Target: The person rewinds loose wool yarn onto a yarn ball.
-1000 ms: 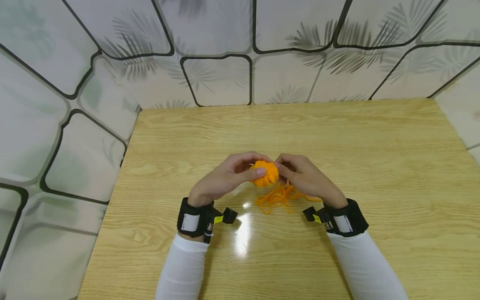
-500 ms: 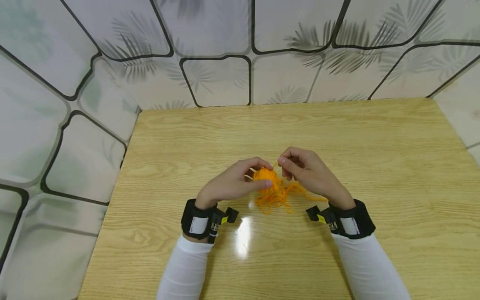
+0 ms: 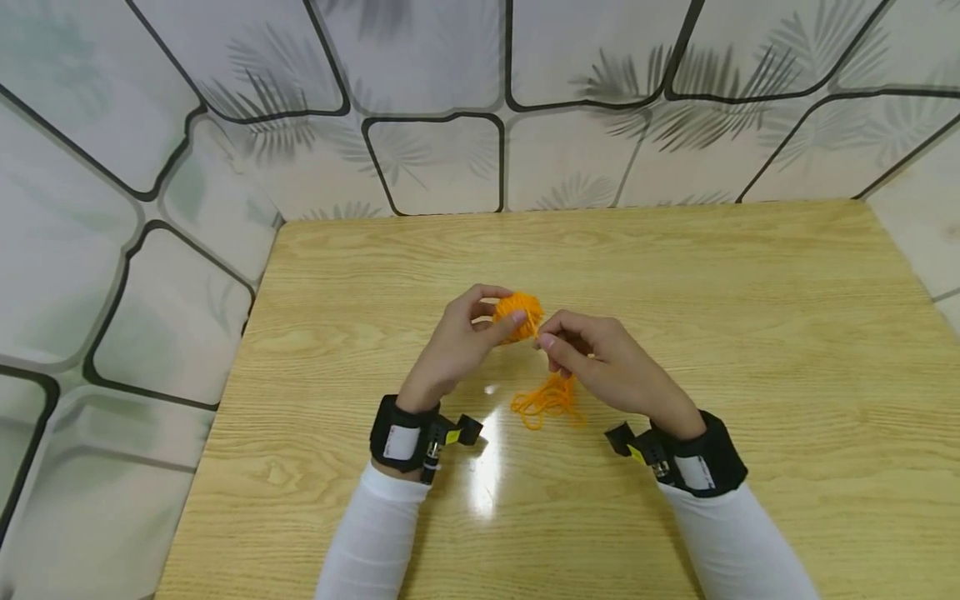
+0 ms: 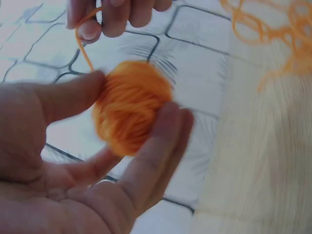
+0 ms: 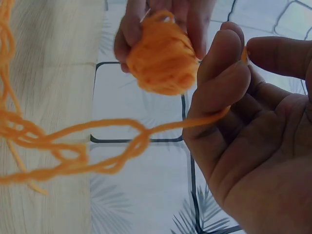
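My left hand [image 3: 460, 342] holds a ball of orange yarn [image 3: 522, 312] between thumb and fingers, raised off the table. In the left wrist view the wound strands of the yarn ball [image 4: 134, 107] show, thumb on one side and fingers on the other. Close beside it, my right hand [image 3: 611, 360] pinches the yarn strand [image 4: 81, 41] that runs to the ball. From the right palm the strand [image 5: 170, 126] continues down, looped on itself, to a loose heap of yarn [image 3: 550, 400] lying on the table below the hands.
The wood-grain table [image 3: 712, 292] spreads out around both hands. A patterned wall covering [image 3: 442, 158] rises at its back edge, and another runs along the left side. Each wrist wears a black strap [image 3: 401, 437] with a small camera.
The left hand has lifted the ball up and away from the loose heap, turning it. My right hand has moved around it with the strand, now lower and nearer the ball than half a second ago.
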